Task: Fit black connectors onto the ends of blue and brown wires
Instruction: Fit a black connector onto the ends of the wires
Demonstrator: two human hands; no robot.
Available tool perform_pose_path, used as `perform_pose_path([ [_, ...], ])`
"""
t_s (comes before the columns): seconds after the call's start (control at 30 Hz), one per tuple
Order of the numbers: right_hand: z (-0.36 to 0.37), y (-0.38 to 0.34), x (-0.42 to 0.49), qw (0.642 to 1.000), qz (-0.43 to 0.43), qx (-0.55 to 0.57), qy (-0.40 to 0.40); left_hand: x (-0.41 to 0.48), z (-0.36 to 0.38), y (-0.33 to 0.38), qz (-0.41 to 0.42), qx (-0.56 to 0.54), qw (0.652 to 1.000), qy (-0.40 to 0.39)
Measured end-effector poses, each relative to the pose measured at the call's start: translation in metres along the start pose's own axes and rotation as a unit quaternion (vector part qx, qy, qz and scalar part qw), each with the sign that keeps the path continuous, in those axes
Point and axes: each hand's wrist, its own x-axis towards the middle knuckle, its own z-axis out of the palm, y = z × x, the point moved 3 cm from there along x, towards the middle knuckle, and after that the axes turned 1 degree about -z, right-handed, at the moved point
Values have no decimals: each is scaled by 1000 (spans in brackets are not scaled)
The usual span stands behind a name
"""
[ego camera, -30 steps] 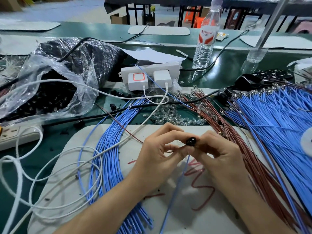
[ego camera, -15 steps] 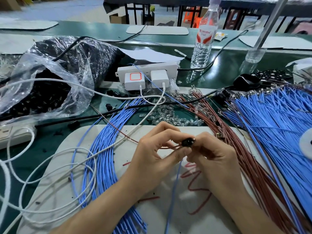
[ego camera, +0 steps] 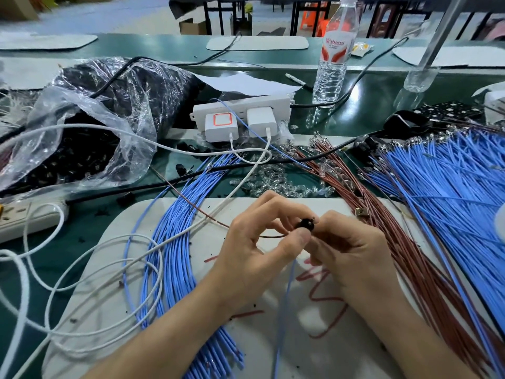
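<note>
A small black connector (ego camera: 306,225) sits between both hands above the white mat (ego camera: 295,348). My left hand (ego camera: 257,247) pinches it between thumb and curled fingers. My right hand (ego camera: 352,255) grips it from the right. A brown wire (ego camera: 199,210) runs from the connector up to the left. A blue wire (ego camera: 285,305) hangs down from it across the mat. Bundles of blue wires (ego camera: 175,258) lie on the left of the mat. More blue wires (ego camera: 448,192) and brown wires (ego camera: 393,242) spread out on the right.
A clear plastic bag (ego camera: 82,138) of black connectors lies at the left. A white power strip (ego camera: 243,110) with two chargers stands behind the hands, white cables (ego camera: 68,269) looping left. A water bottle (ego camera: 332,58) is at the back. Small clear parts (ego camera: 276,181) are scattered behind the mat.
Both hands stay together on the connector with only slight finger shifts. The brown wire now shows running out to the left of the connector.
</note>
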Motion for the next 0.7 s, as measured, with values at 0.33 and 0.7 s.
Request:
perform_pose_path([
  [0.33,6,2,-1,999,-28,-9,-46,1,-1,-2,-41,-116,992,17],
  [0.7,6,6,-3,999,15,23,-45,4,-2,-5,-122,-270,955,3],
])
